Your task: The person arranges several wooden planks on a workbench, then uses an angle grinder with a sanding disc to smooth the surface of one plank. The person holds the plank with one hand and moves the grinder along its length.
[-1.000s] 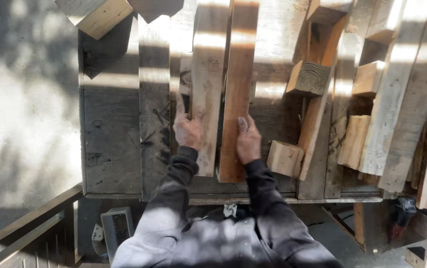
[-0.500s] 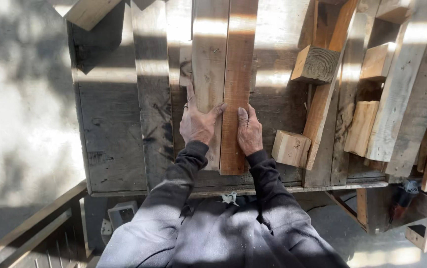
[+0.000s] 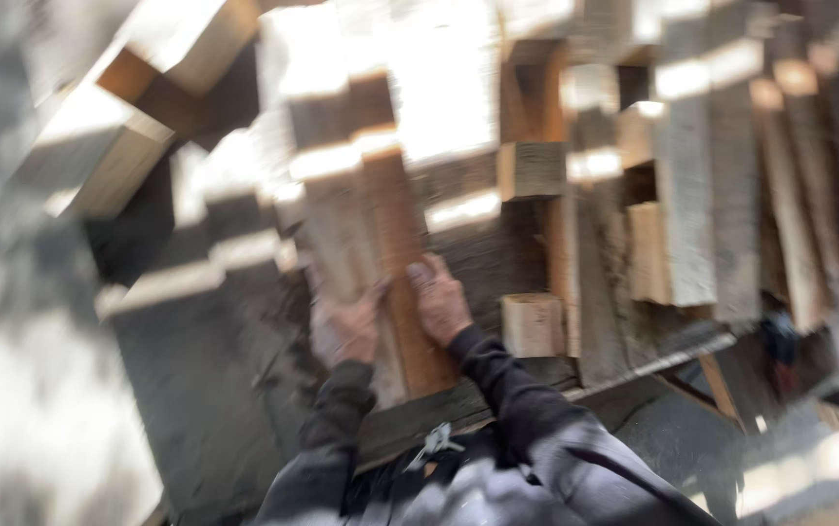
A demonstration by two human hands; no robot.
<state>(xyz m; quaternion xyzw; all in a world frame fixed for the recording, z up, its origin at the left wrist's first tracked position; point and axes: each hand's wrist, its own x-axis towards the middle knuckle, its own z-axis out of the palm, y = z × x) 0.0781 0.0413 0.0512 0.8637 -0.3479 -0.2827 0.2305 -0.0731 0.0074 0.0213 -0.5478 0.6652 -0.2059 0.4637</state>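
Two long wooden boards lie side by side on a dark worktable (image 3: 195, 390), a pale board (image 3: 337, 239) on the left and a reddish-brown board (image 3: 402, 292) on the right. My left hand (image 3: 344, 326) rests on the near part of the pale board. My right hand (image 3: 439, 302) presses on the reddish board beside it. Both hands lie flat against the wood, fingers pointing away from me. The picture is blurred by motion, so the exact grip is unclear.
A small wood block (image 3: 532, 323) sits just right of my right hand. Another block (image 3: 532, 170) lies farther back. Several upright planks (image 3: 692, 195) crowd the table's right side. Thick timber offcuts (image 3: 108, 156) lie at the back left. The table edge (image 3: 634, 370) runs below.
The view has swung and tilted, and is now blurred. My hands have stayed on the two boards, close together; the boards appear shifted slightly toward me.
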